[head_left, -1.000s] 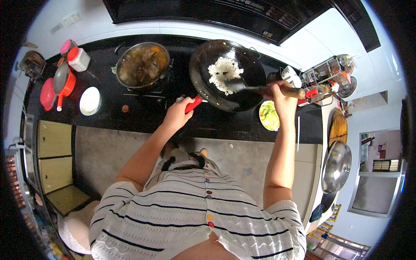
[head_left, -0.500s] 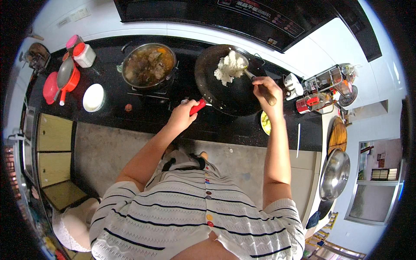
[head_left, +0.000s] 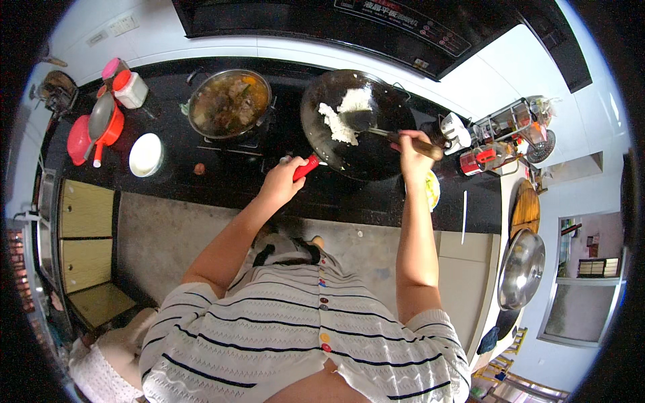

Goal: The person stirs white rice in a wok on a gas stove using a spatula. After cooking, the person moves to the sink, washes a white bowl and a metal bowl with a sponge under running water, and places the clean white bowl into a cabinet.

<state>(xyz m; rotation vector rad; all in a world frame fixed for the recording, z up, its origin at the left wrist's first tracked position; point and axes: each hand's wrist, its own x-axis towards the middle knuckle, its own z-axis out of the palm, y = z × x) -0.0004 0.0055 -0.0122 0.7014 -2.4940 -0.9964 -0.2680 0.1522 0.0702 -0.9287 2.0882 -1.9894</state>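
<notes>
A black wok (head_left: 366,154) sits on the right burner of the dark stove, with a heap of white rice (head_left: 339,115) toward its far left side. My left hand (head_left: 282,181) grips the wok's red handle (head_left: 306,168) at the near left rim. My right hand (head_left: 414,146) holds a wooden-handled spatula (head_left: 386,131) whose blade rests in the rice.
A steel pot of brown stew (head_left: 228,104) stands on the left burner. A white bowl (head_left: 146,154), a red pot with a lid (head_left: 94,127) and jars (head_left: 127,87) lie at the left. A spice rack (head_left: 504,134), a small plate (head_left: 432,190), a round wooden board (head_left: 525,208) and a steel lid (head_left: 521,269) lie at the right.
My right hand has swung the spatula from the wok's right rim into the pan and pushed the rice toward the far left. My left hand has stayed on the red handle.
</notes>
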